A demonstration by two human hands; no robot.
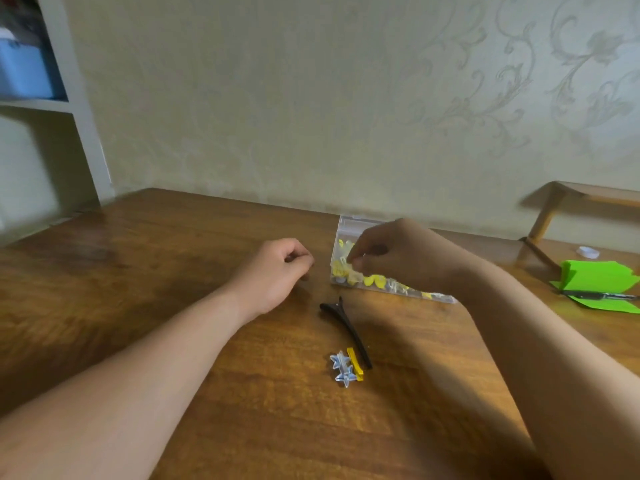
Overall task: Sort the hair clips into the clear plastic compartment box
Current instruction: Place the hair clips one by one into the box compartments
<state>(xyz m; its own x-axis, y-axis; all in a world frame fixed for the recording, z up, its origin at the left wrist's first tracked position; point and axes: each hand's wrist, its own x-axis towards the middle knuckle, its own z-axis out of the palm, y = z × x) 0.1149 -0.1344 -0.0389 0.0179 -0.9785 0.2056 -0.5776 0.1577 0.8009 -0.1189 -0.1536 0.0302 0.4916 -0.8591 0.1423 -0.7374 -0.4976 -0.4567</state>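
A clear plastic compartment box (349, 225) lies on the wooden table, with several yellow and pale clips inside. My right hand (391, 252) hovers over its left compartments, fingers pinched on a small pale clip (343, 261). My left hand (277, 271) rests on the table just left of the box, fingers curled shut, with nothing visible in it. In front of the box lie a long black clip (346, 327), a small yellow clip (356, 363) and a white star clip (342, 368), close together.
Folded green paper (599, 282) with a dark pen (599, 296) across it sits at the right, a small white object (588, 252) behind it. A wooden rack (554, 209) stands at the far right. A white shelf (62, 105) stands at the left.
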